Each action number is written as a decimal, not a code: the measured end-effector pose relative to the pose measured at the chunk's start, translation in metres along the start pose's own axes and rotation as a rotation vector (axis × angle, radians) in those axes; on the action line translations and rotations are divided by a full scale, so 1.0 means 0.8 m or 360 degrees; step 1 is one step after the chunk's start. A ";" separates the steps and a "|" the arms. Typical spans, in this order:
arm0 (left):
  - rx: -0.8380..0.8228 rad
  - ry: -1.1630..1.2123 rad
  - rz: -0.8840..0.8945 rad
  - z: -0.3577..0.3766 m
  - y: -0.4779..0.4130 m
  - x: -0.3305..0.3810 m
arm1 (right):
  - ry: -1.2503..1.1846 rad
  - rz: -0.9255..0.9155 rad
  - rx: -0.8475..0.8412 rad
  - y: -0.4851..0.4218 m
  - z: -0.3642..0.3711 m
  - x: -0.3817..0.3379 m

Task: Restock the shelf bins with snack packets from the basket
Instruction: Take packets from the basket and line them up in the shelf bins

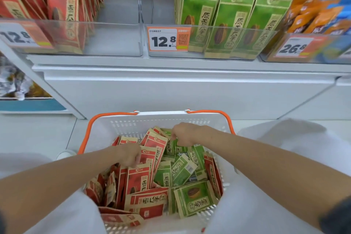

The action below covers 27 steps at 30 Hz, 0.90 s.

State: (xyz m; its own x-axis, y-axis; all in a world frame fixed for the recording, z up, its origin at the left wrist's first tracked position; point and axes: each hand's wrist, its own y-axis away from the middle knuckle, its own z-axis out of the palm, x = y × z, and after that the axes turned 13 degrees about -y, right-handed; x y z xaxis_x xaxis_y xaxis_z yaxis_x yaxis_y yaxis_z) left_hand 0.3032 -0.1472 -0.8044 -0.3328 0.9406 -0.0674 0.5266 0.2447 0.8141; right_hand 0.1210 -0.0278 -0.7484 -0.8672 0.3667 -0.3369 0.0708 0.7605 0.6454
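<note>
A white basket (121,125) with orange handles stands below me, full of red packets (137,179) on the left and green packets (193,196) on the right. My left hand (129,155) reaches down among the red packets and its curled fingers pinch the top of one. My right hand (183,133) is at the basket's far side, fingers curled on the top edge of a green packet (171,147). Above, a clear left bin (114,40) holds red packets (64,15) and a clear middle bin (212,43) holds green packets (224,21).
Price tags reading 12.8 (164,39) hang on the bin fronts. A right bin (311,47) holds orange and blue packets. The left bin's right half and the middle bin's left part show bare floor. A white shelf ledge (171,66) juts out between bins and basket.
</note>
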 end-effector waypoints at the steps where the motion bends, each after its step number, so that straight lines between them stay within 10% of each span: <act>1: 0.0052 0.0047 0.0058 -0.002 0.001 -0.001 | -0.0021 0.0014 -0.0005 0.001 0.001 0.000; 11: 0.1071 0.1079 0.0296 -0.126 0.053 -0.045 | -0.1140 -0.0110 0.0349 0.009 -0.027 -0.004; 27: 0.2623 0.1631 -0.0160 -0.237 0.196 -0.151 | -0.1255 -0.0751 0.1413 0.028 -0.235 -0.138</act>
State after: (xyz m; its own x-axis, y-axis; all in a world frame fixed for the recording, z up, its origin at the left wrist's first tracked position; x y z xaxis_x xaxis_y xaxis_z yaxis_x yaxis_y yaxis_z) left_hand 0.2775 -0.2669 -0.5595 -0.3406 0.5881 0.7336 0.3780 0.8001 -0.4659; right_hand 0.1258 -0.1519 -0.5682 -0.3935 -0.0500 -0.9180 0.4053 0.8868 -0.2220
